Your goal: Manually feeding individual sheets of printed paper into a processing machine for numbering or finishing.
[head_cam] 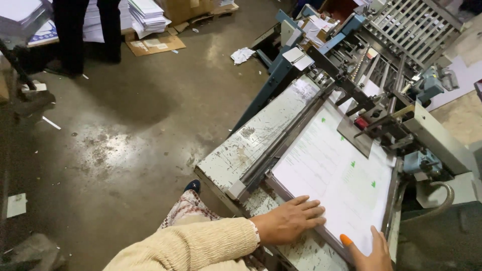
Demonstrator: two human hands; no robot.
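A stack of white printed sheets with small green marks lies on the feed table of a worn paper machine. My left hand, in a cream knitted sleeve, lies flat with fingers spread on the near left corner of the stack. My right hand touches the near edge of the stack at the bottom of the frame; an orange cover sits on its thumb tip. Neither hand grips anything.
Rollers, guide bars and a grey-blue frame rise at the far end of the machine. A concrete floor spreads to the left, with crumpled paper, flat cardboard, stacks of paper and another person's dark-trousered legs.
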